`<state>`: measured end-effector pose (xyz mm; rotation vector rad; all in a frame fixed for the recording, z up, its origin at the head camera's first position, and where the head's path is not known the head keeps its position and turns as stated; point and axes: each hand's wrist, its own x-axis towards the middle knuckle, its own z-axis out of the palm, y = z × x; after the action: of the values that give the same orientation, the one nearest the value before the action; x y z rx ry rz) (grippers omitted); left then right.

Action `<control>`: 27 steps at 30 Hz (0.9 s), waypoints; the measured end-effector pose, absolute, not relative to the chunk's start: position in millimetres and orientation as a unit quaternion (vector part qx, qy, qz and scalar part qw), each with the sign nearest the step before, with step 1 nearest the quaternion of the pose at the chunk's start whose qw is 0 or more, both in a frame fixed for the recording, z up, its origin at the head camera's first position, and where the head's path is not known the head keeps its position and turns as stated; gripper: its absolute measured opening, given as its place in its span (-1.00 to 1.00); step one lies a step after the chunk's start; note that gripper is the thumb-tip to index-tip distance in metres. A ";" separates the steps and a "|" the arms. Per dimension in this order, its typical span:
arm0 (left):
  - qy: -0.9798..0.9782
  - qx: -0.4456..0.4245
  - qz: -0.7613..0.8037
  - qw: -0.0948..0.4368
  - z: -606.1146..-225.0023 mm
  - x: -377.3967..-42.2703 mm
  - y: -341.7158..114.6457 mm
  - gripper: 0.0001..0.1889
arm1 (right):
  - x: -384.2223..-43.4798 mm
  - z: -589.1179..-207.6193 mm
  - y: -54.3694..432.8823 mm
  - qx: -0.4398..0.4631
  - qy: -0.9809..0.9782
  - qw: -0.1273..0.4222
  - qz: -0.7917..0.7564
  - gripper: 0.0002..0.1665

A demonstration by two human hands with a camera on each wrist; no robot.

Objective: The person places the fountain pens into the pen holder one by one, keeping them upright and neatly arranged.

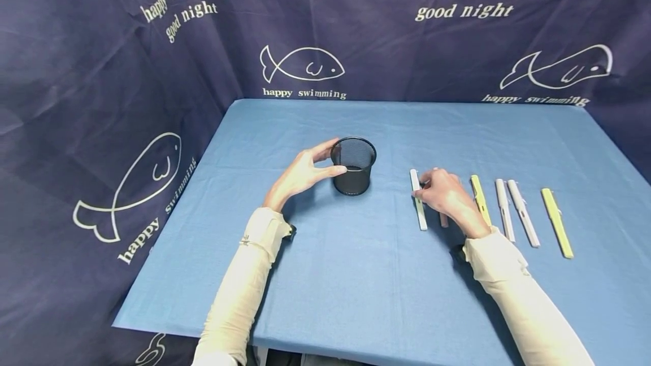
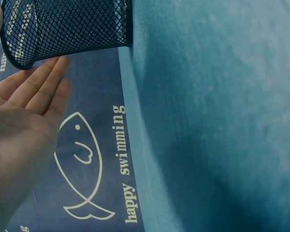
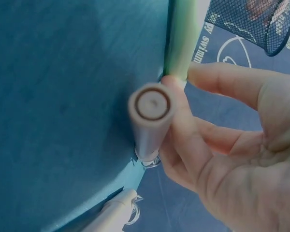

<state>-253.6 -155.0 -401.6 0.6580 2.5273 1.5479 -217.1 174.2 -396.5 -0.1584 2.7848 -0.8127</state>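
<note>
A black mesh pen cup (image 1: 353,179) stands upright on the blue cloth. My left hand (image 1: 301,173) holds it from the left, thumb at its near side and fingers at the far side of the rim; in the left wrist view the fingertips (image 2: 63,62) meet the rim. To the right, my right hand (image 1: 443,192) pinches a pale green and white pen (image 1: 420,213) between thumb and index finger, and the pen lies along the cloth. A pinkish pen (image 3: 150,130) lies close beside those fingers, mostly hidden under the hand in the head view.
Right of the right hand lie a yellow pen (image 1: 480,199), two whitish pens (image 1: 504,210) and a yellow-green pen (image 1: 557,222), roughly side by side. Dark blue printed curtains (image 1: 386,61) hang behind and left of the cloth-covered table (image 1: 325,275).
</note>
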 end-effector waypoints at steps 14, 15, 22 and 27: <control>0.834 0.217 0.506 0.047 -401.5 -252.9 -154.4 -0.15 | -221.2 -394.0 177.5 -0.047 0.943 0.125 -0.305 -0.67; 0.834 0.217 0.505 0.047 -401.6 -253.0 -154.1 -0.15 | -220.8 -394.3 178.0 -0.047 0.938 0.125 -0.319 -0.68; 0.835 0.217 0.504 0.042 -401.7 -253.3 -153.8 -0.17 | -218.6 -400.9 183.0 -0.052 0.860 0.117 -0.495 -0.65; 0.838 0.214 0.500 0.041 -401.8 -252.1 -153.5 -0.18 | -215.9 -401.7 181.5 -0.061 0.770 0.097 -0.628 -0.61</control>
<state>-252.1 -153.5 -401.8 0.6540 2.5665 1.5319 -215.9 181.5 -401.7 -0.1820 2.2785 -1.8599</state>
